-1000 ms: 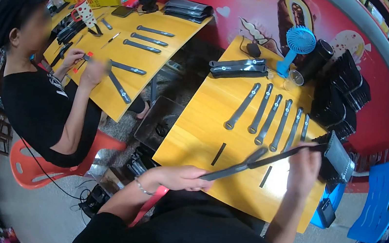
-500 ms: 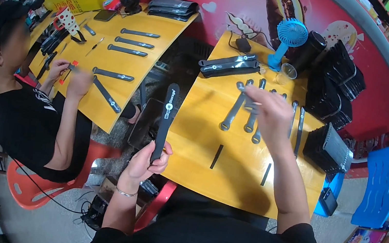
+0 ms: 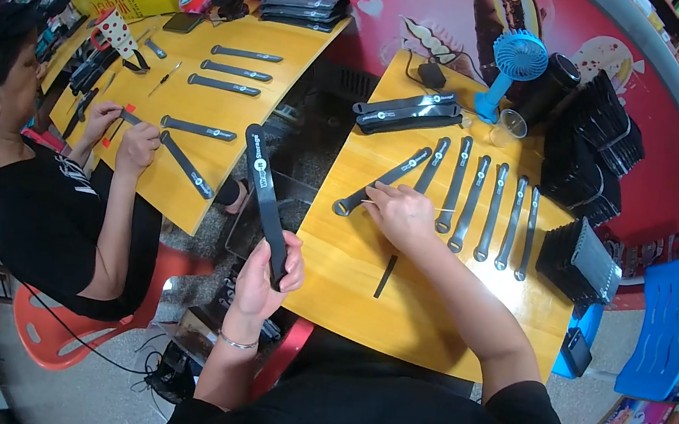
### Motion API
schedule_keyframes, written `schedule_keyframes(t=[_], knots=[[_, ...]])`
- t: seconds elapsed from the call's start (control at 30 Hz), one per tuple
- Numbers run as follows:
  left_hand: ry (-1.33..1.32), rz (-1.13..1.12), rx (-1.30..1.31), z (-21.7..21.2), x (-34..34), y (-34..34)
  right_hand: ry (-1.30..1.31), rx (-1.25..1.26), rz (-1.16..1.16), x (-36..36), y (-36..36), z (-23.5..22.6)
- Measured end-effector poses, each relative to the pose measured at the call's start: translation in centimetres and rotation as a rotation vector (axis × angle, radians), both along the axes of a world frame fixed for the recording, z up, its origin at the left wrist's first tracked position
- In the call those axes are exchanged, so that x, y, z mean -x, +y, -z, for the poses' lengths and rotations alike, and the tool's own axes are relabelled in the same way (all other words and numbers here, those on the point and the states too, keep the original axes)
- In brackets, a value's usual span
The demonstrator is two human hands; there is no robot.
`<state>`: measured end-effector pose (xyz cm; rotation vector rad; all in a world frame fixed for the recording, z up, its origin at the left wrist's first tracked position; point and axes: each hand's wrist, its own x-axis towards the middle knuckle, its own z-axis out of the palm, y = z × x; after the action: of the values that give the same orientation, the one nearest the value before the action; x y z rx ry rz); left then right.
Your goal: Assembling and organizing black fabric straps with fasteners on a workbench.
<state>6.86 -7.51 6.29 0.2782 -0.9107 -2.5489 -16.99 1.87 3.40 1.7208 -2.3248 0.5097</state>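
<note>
A: Item in hand?
B: One long black strap [image 3: 265, 202] with a small white round mark near its upper end. The left hand [image 3: 269, 276] has its fingers clamped round the lower end and holds it upright over the gap between the two tables, left of the near yellow table [image 3: 427, 326].

A: Right hand?
B: The right hand [image 3: 397, 214] rests on the tabletop, fingers drawn together, apparently pinching a thin pale sliver, beside the lower end of the leftmost strap in the row.

A: Progress, as judged?
B: Seven like straps [image 3: 470, 199] lie side by side in a fanned row; the held one is not yet among them. Three more lie stacked [image 3: 408, 114] at the table's far edge. One short black strip [image 3: 385, 276] lies apart, nearer the person. Most of the row looks laid out; a large black stock remains.

A: Packages and signs?
B: Stacked black flat packs [image 3: 592, 151] at the right edge, with another tilted batch [image 3: 582, 261] below them. A blue desk fan [image 3: 513, 68], a clear cup [image 3: 506, 129] and a black cylinder [image 3: 548, 89] sit behind. The red wall poster [image 3: 418, 8] shows hearts and pictures.

A: Neighbouring station?
B: A co-worker in black [image 3: 41, 198] sits at a second yellow table [image 3: 180, 182] with five straps spread out and grey flat packs [image 3: 302, 5] at its far end.
</note>
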Motion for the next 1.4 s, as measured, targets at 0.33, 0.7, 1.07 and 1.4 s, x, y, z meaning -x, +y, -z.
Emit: schedule_keyframes(t=[0.33, 0.7, 1.07, 1.4], knots=[[0.044, -0.045, 0.044, 0.6, 1.5, 3.0, -0.038, 0.053, -0.010, 1.7, 0.4, -0.5], [0.034, -0.012, 0.122, -1.9, 4.7, 5.7, -0.654, 0.314, -0.038, -3.7, 8.3, -10.1], [0.084, -0.080, 0.234, -2.5, 7.9, 9.7, -0.691, 0.362, 0.063, -9.2, 15.1, -7.8], [0.087, -0.162, 0.404, -2.5, 8.0, 11.0, -0.845, 0.444, 0.081, -9.8, 15.2, -7.2]])
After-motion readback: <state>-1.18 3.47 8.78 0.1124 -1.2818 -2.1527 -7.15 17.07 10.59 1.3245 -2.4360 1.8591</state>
